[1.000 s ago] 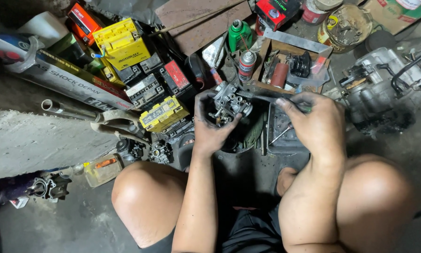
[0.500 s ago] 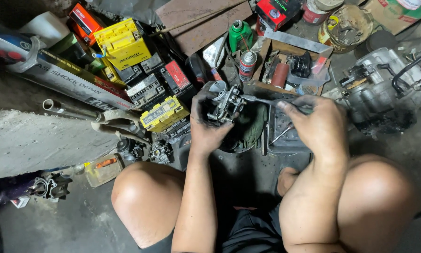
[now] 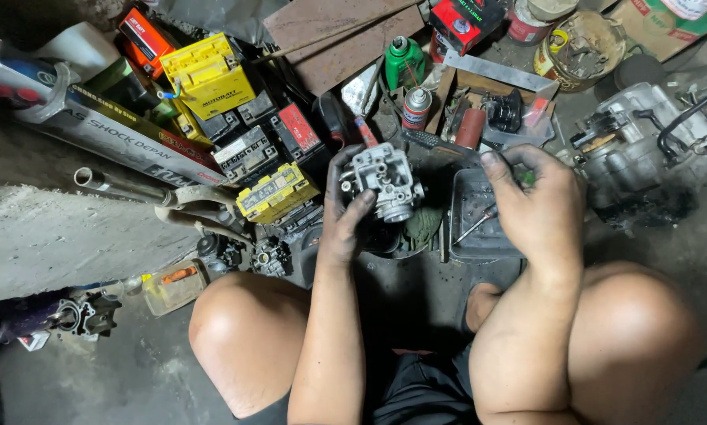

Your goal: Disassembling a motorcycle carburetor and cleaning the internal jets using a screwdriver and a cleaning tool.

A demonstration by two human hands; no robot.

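Observation:
My left hand (image 3: 344, 224) grips a grey metal carburetor body (image 3: 385, 182) from below and holds it up over the floor, its open side facing me. My right hand (image 3: 536, 206) hovers apart from it to the right, over a dark metal tray (image 3: 468, 240). I see only the back of that hand. Its fingers are curled, and a bit of green shows at the fingertips; what it holds, if anything, is hidden. A thin screwdriver (image 3: 476, 225) lies in the tray. My bare knees (image 3: 247, 330) frame the lower part of the view.
Yellow, black and red batteries (image 3: 276, 191) are piled at the left beside a long printed box (image 3: 125, 145). A green bottle (image 3: 403, 63), a spray can (image 3: 416, 106) and a wooden box of parts (image 3: 487, 110) stand behind. An engine block (image 3: 645, 149) sits at the right and a concrete slab (image 3: 62, 236) at the left.
My right hand has drawn back to the right, away from the carburetor, and the thin tool it held against it no longer shows. My left hand has turned the carburetor and raised it slightly.

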